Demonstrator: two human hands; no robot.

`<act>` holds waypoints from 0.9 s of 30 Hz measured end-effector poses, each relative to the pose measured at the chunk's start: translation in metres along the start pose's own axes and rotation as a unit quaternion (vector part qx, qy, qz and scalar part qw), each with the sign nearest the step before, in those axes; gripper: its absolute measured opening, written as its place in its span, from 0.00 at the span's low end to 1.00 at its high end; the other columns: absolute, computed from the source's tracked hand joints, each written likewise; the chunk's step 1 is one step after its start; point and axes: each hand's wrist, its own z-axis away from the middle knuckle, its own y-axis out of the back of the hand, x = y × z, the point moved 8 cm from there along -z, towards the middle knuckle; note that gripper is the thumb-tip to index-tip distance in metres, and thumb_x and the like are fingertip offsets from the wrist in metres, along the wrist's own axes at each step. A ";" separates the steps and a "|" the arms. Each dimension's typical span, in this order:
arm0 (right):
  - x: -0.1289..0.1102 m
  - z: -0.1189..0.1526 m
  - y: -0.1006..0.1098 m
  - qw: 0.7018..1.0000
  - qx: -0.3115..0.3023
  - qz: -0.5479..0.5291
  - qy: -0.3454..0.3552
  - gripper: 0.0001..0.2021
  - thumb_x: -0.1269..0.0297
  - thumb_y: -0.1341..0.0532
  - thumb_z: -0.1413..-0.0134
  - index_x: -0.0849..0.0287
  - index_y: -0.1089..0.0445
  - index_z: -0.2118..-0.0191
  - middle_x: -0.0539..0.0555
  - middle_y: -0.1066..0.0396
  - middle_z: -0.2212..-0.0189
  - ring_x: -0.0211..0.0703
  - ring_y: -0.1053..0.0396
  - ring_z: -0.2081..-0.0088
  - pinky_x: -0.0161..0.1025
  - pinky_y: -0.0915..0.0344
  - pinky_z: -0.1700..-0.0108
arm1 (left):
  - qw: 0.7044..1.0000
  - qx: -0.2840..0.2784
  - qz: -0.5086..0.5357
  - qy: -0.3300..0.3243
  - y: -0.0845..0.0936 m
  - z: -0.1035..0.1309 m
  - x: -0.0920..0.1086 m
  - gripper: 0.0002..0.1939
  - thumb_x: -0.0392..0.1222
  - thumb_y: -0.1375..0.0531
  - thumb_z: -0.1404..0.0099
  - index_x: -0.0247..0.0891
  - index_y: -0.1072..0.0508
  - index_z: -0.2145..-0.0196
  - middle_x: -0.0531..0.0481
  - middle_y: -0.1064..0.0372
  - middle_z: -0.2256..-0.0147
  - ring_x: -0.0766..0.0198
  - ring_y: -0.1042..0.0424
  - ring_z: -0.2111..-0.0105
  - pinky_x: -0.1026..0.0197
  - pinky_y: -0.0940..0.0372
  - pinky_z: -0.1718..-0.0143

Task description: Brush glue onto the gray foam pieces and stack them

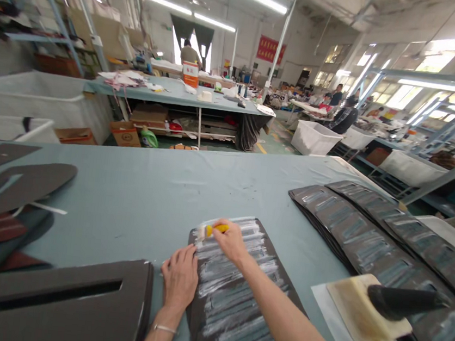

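A dark slotted panel [232, 302] lies on the blue-green table, streaked with a whitish, wet-looking coating. My right hand [230, 239] is closed on a yellow-handled brush [209, 231], whose pale bristles touch the panel near its far left corner. Beside it, my left hand [180, 274] rests flat against the panel's left edge, fingers stretched forward and holding nothing. To the left lies a dark panel with one long slot [53, 293]. A cream container [370, 323] with a black cylindrical piece on it stands on a white sheet at the right.
Stacks of coated dark panels [348, 228] line the table's right side. Dark and reddish-brown cut pieces [15, 195] are piled on the left. Beyond the table [160, 185] stand another worktable [162, 94], white bins [315, 138] and several people in the distance.
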 end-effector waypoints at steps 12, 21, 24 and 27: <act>0.073 0.016 0.140 0.983 0.137 0.093 -0.082 0.10 0.62 0.47 0.58 0.58 0.29 0.72 0.48 0.34 0.79 0.37 0.40 0.76 0.33 0.44 0.70 | 0.994 -0.010 0.093 0.056 -0.009 -0.001 -0.020 0.18 0.43 0.52 0.34 0.39 0.36 0.49 0.42 0.34 0.50 0.55 0.38 0.49 0.48 0.47 0.49; -0.033 0.094 0.022 0.996 -0.037 -0.075 -0.003 0.08 0.65 0.45 0.53 0.57 0.29 0.69 0.47 0.33 0.76 0.34 0.39 0.75 0.30 0.43 0.70 | 0.996 -0.027 0.089 0.000 0.022 0.062 0.012 0.13 0.40 0.53 0.33 0.42 0.31 0.58 0.47 0.30 0.57 0.59 0.34 0.55 0.52 0.48 0.50; -0.023 0.103 0.023 0.997 -0.053 -0.055 -0.012 0.07 0.66 0.44 0.54 0.57 0.28 0.70 0.46 0.33 0.78 0.34 0.39 0.76 0.30 0.43 0.70 | 0.997 -0.032 0.067 -0.023 0.022 0.075 0.020 0.13 0.39 0.53 0.34 0.43 0.31 0.57 0.47 0.30 0.55 0.59 0.34 0.53 0.52 0.50 0.50; 0.017 0.100 0.060 0.998 -0.031 -0.014 -0.058 0.08 0.65 0.44 0.55 0.57 0.28 0.70 0.46 0.34 0.79 0.35 0.40 0.77 0.30 0.44 0.72 | 0.997 -0.030 0.066 -0.028 0.020 0.078 0.021 0.13 0.39 0.53 0.34 0.43 0.31 0.57 0.47 0.30 0.55 0.59 0.34 0.53 0.52 0.50 0.50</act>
